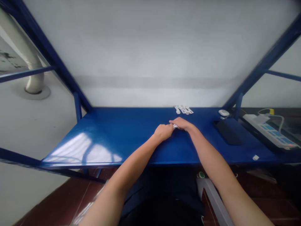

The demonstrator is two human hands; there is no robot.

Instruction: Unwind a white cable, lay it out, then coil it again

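Note:
My left hand [164,131] and my right hand [180,123] meet over the middle of the blue table [131,125]. Both are closed around a small bundle of white cable [175,126], of which only a short piece shows between them. My fingers hide the rest of it. Just beyond my right hand, several white coiled cables [183,109] lie side by side at the table's back edge.
On the right side of the table are a white rounded case [224,112], a black phone [227,133] and a small white piece [256,157]. A white power strip [270,131] lies past the right end. Blue frame bars [56,62] rise at both sides, with a pale panel behind.

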